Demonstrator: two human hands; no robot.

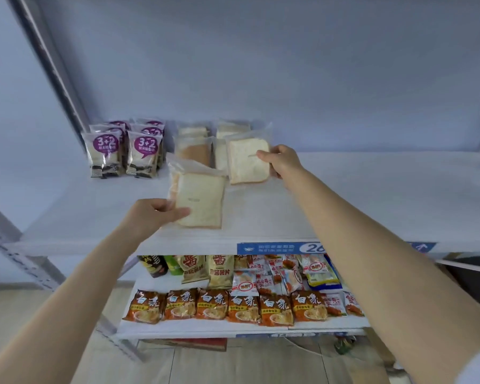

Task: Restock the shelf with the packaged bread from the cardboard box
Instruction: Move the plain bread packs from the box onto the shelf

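Two clear packs of sliced white bread are in my hands over the white shelf (372, 189). My left hand (153, 214) grips the lower left edge of the nearer bread pack (203, 200), which stands close to the shelf's front. My right hand (281, 162) pinches the right side of the farther bread pack (247, 162), held upright in front of a row of similar bread packs (194, 148) at the back. The cardboard box is out of view.
Purple-labelled "3+2" sandwich packs (122, 151) stand at the shelf's back left. A grey upright post (53, 65) rises at the left. The lower shelf (233, 328) holds noodle packets and snack bags. A blue price tag (277, 248) sits on the shelf's front edge.
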